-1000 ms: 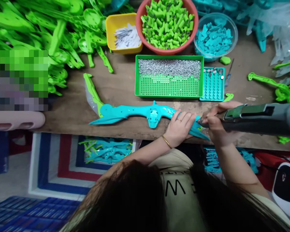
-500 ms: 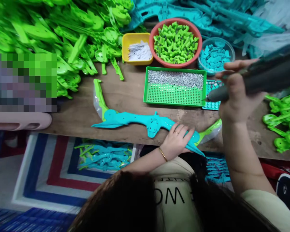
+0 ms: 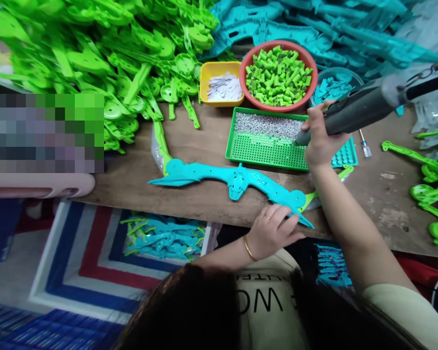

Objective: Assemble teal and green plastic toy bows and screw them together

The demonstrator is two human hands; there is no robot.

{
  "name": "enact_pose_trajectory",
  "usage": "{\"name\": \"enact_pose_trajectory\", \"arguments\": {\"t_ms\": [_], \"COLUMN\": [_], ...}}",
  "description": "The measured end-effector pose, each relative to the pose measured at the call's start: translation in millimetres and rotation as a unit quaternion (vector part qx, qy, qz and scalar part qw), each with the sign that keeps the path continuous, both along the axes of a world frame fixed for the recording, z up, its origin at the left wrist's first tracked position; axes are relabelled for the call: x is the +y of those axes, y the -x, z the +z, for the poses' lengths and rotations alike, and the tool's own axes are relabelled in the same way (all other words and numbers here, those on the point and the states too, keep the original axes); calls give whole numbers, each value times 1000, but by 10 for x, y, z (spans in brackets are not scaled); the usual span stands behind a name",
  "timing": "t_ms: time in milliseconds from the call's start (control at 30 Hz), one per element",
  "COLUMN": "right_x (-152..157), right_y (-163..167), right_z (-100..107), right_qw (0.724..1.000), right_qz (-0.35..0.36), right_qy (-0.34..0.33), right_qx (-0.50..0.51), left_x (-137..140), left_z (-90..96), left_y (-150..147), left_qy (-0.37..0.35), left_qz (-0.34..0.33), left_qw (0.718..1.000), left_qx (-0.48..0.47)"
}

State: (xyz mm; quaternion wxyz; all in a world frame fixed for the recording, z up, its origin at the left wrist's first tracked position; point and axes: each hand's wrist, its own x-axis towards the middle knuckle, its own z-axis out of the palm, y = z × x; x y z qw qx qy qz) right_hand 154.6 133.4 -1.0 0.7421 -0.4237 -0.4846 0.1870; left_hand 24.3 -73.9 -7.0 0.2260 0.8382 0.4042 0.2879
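Observation:
A turquoise plastic toy bow with green tips lies across the wooden table. At its lower right edge rests my left hand, open, fingers slightly bent and apart; whether it touches the bow is hard to tell. My right hand is wrapped round a grey electric screwdriver. The screwdriver's nose points down and left over a green perforated tray, whose far half holds small silver screws. My right hand covers the tray's right end.
Behind the tray stand a yellow box of pale strips, a red bowl of green pieces and a clear tub of turquoise parts. Piles of green parts and turquoise parts lie behind. A small screwdriver lies at right.
My right hand has brought the electric screwdriver left and down over the screw tray. My left hand has slid off the bow's right arm to its near edge. The view has shifted slightly.

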Motion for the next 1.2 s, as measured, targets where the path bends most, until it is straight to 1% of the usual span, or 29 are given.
{"name": "enact_pose_trajectory", "arguments": {"t_ms": [33,67,100,133,167,200,233,267,300,333,367,433,467,500,533,567,600,633,667,700,733,767,800,833,867,933,1000,1100,1200], "right_x": [1,2,5,7,7,5,-1,-14,-36,-69,-114,-241,-320,-405,-491,-574,-651,-717,-770,-810,-836,-849,-852,-847,-836,-811,-788,-749,-673], "right_y": [1,5,10,17,23,28,30,26,17,1,-20,-74,-102,-129,-152,-171,-186,-196,-201,-202,-199,-192,-184,-174,-163,-142,-124,-100,-83], "right_z": [-17,-33,-46,-52,-48,-29,4,53,114,184,258,401,461,511,550,580,603,620,633,644,651,657,661,662,662,659,650,626,605], "right_qw": [1000,1000,1000,1000,1000,1000,1000,1000,1000,1000,1000,998,997,995,994,992,991,990,991,991,992,992,991,991,990,992,994,996,997], "right_qz": [4,8,12,15,19,21,18,15,11,8,9,23,36,55,77,96,110,116,115,111,108,109,113,118,122,116,98,78,63], "right_qy": [0,1,1,1,2,2,1,0,-5,-15,-28,-53,-64,-69,-70,-69,-65,-61,-57,-54,-52,-54,-56,-57,-56,-48,-38,-29,-31], "right_qx": [2,3,3,1,-1,-3,-2,-1,2,7,11,24,33,41,45,50,51,48,45,43,42,40,38,35,31,26,22,11,13], "left_x": [-84,-155,-211,-249,-268,-272,-262,-244,-223,-204,-189,-177,-175,-169,-152,-118,-60,24,133,262,404,549,686,809,910,1040,1086,1096,1166], "left_z": [10,19,25,27,27,25,21,17,12,9,8,15,26,43,68,99,135,173,210,244,272,294,309,318,322,316,302,289,313], "left_y": [1,-5,-20,-45,-76,-113,-152,-189,-224,-254,-278,-306,-308,-300,-283,-257,-223,-185,-146,-113,-88,-77,-80,-97,-125,-199,-273,-344,-338], "left_qy": [85,190,302,406,495,566,618,653,676,691,701,720,733,745,746,725,676,597,487,363,251,159,97,59,38,26,21,19,33], "left_qz": [-13,-23,-27,-21,-7,11,30,47,60,69,76,85,82,67,45,29,28,42,77,123,151,169,178,180,179,172,164,157,151], "left_qw": [996,979,947,901,848,793,742,699,665,639,619,593,584,582,598,638,700,777,854,912,950,970,979,982,982,977,974,973,972], "left_qx": [-37,-73,-110,-149,-188,-225,-258,-288,-313,-331,-344,-349,-340,-319,-290,-258,-227,-197,-168,-143,-107,-69,-30,13,53,120,156,170,176]}}
